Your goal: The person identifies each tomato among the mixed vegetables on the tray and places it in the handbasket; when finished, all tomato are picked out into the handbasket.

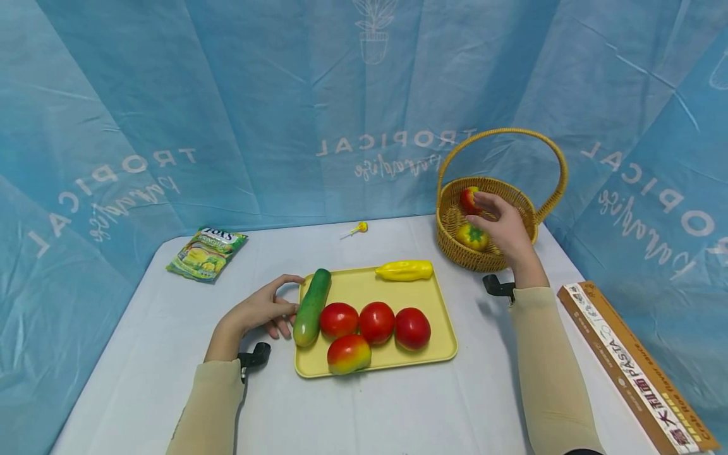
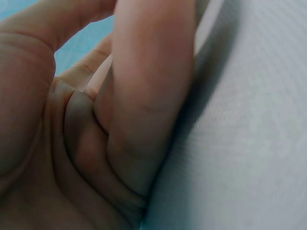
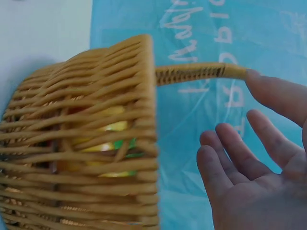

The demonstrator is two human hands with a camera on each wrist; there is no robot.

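Note:
My left hand [image 1: 261, 308] rests at the left edge of a pale yellow tray [image 1: 443, 325], its fingers loosely bent and holding nothing. A green cucumber [image 1: 313, 308] lies along that edge, right by the fingertips. In the left wrist view the bent fingers [image 2: 148, 91] are close to the white tabletop. Over a wicker basket [image 1: 476, 260] at the back right hovers my right hand [image 1: 503, 225], fingers parted and nothing between them. Inside the basket are a yellow bell pepper [image 1: 471, 237] and a red-and-yellow fruit [image 1: 469, 199]. The right wrist view shows the basket's woven side [image 3: 81, 182] beside the hand.
Several red tomatoes [image 1: 376, 323], a red-and-yellow mango [image 1: 349, 355] and a yellow banana-shaped piece [image 1: 404, 270] lie on the tray. Behind it is a lollipop [image 1: 361, 228]. A green candy bag [image 1: 207, 254] lies back left, a long pasta box [image 1: 634, 366] at right.

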